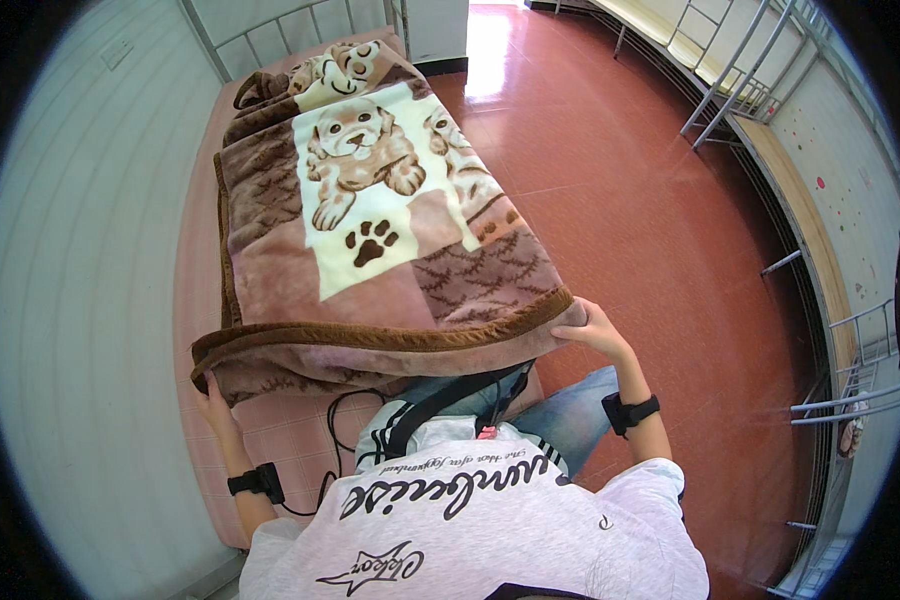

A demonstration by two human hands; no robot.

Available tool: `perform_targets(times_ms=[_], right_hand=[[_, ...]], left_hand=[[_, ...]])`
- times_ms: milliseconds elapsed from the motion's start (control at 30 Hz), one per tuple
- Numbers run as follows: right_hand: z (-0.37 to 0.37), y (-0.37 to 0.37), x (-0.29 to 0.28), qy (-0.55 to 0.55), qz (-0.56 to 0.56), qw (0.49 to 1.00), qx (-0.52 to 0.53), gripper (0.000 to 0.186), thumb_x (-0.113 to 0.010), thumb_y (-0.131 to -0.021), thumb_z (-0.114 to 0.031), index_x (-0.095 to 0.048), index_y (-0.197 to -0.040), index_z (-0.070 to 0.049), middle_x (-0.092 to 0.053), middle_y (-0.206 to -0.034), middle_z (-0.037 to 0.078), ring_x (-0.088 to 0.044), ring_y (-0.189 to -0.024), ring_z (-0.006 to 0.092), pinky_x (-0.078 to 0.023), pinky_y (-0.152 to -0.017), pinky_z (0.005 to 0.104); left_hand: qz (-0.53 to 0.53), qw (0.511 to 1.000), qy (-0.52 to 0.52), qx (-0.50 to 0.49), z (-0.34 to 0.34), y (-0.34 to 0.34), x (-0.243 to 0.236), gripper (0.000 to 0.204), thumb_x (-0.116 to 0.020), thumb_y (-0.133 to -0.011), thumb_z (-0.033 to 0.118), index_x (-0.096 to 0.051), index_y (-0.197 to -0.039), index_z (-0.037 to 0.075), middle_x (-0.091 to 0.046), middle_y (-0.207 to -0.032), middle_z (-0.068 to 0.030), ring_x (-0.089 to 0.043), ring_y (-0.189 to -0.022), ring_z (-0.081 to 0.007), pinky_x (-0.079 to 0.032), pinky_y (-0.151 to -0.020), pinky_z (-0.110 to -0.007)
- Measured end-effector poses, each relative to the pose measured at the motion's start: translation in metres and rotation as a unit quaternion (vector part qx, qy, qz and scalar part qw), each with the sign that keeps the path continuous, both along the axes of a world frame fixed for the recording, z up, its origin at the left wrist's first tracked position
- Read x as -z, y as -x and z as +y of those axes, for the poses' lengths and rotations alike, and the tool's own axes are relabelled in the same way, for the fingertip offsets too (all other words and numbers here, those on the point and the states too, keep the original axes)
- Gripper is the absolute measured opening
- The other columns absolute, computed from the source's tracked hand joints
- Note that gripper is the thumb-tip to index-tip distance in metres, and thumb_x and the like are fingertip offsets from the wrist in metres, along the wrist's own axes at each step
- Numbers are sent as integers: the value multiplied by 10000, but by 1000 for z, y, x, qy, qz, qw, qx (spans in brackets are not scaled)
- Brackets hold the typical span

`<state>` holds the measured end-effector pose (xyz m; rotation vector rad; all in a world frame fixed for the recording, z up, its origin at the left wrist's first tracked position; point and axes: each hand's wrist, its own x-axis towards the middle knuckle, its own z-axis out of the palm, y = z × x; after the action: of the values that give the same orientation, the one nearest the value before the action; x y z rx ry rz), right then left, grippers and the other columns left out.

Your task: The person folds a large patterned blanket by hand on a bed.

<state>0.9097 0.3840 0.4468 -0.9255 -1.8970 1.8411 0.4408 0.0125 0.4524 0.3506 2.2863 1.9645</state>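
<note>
A plush brown and cream blanket [360,240] with puppy and paw-print pictures lies along the bed. Its near end is raised in a band with dark brown edging, stretched between my two hands. At the left corner, my left hand [213,397] grips the edge, fingers partly hidden behind the cloth. My right hand [592,333] pinches the right corner, with the thumb on top. The far end of the blanket is bunched in folds near the headboard. Beneath it shows a pink checked sheet [270,450].
A metal headboard [280,35] stands at the far end, and a white wall [90,250] runs along the left. Red floor [650,250] stretches on the right, with bunk bed frames [740,75] beyond. A black cable [338,430] loops on the sheet beside my lap.
</note>
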Motion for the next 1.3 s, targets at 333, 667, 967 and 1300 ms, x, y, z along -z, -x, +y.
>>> perform_targets(times_ms=[333, 667, 967, 1300], right_hand=[[-6, 7, 15, -237, 115, 933, 244, 175, -583, -851, -125, -538, -986, -21, -583, -819, 16, -524, -773, 80, -441, -673, 235], [-21, -19, 24, -187, 286, 875, 343, 317, -691, -743, -99, -508, -987, -16, -579, -882, 25, -549, -822, 115, -443, -740, 250], [14, -40, -19, -153, 201, 962, 102, 455, -828, -557, -165, -556, -889, -15, -597, -839, 40, -558, -755, 95, -465, -645, 245], [37, 16, -124, -155, -67, 984, -63, 222, -687, -679, -4, -624, -892, -6, -567, -879, 41, -517, -790, 134, -448, -673, 277]], left_hand=[[131, 982, 9, -135, -6, -2, -19, 464, -490, -903, 306, -436, -1246, -2, -487, -1214, -132, -467, -1094, -225, -377, -907, -325], [247, 908, -293, -171, -73, 42, -34, 348, -375, -888, 199, -456, -1156, -9, -487, -1164, -153, -497, -1040, -272, -414, -914, -424], [221, 948, -226, 42, -54, 61, -77, 301, -359, -910, 316, -457, -805, 52, -467, -747, -63, -427, -686, -157, -378, -628, -293], [-43, 960, -239, 142, -74, 154, -104, 433, -474, -868, 327, -481, -1152, 1, -506, -1140, -143, -489, -1061, -270, -363, -952, -394]])
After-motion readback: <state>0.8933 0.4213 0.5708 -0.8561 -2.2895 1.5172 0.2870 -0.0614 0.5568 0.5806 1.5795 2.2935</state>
